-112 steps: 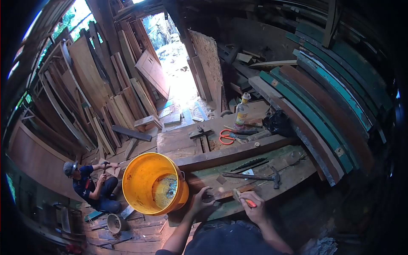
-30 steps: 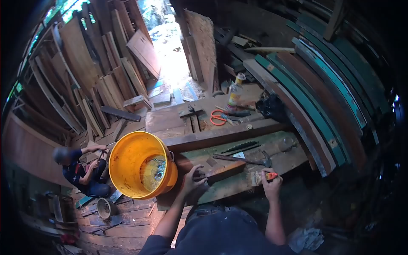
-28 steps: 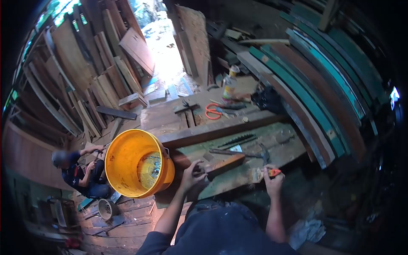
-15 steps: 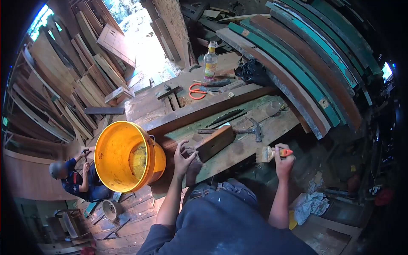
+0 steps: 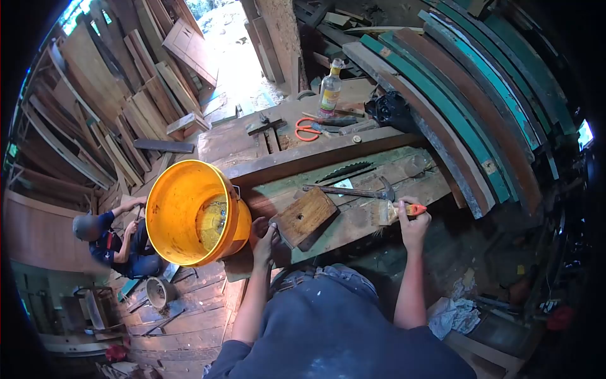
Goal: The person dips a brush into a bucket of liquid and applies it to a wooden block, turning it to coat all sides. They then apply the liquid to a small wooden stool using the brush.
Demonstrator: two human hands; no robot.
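Note:
My left hand (image 5: 262, 243) grips the left end of a wooden block (image 5: 307, 216), which is tilted with its broad face up; a small dark hole shows in that face. In my right hand (image 5: 414, 229) is a paintbrush (image 5: 384, 213) with an orange-red handle tip, its pale bristles pointing left over the bench edge. Behind the block a hammer (image 5: 351, 191) lies on the workbench (image 5: 278, 199), near a toothed saw blade (image 5: 344, 170) set in the top. Left of my left hand stands a yellow bucket (image 5: 243, 230), dirty inside.
A glass bottle (image 5: 329, 95), orange-handled scissors (image 5: 308, 129) and a black plastic bag (image 5: 388, 112) lie beyond a long wooden beam (image 5: 315, 155). Painted planks (image 5: 454, 107) are stacked at right. Another person (image 5: 123, 243) crouches on the floor at left, near a round pot (image 5: 160, 293).
The block has turned so its broad face shows, and my left hand has closed on its end. The paintbrush has moved slightly left and down toward the bench. The view has shifted a little.

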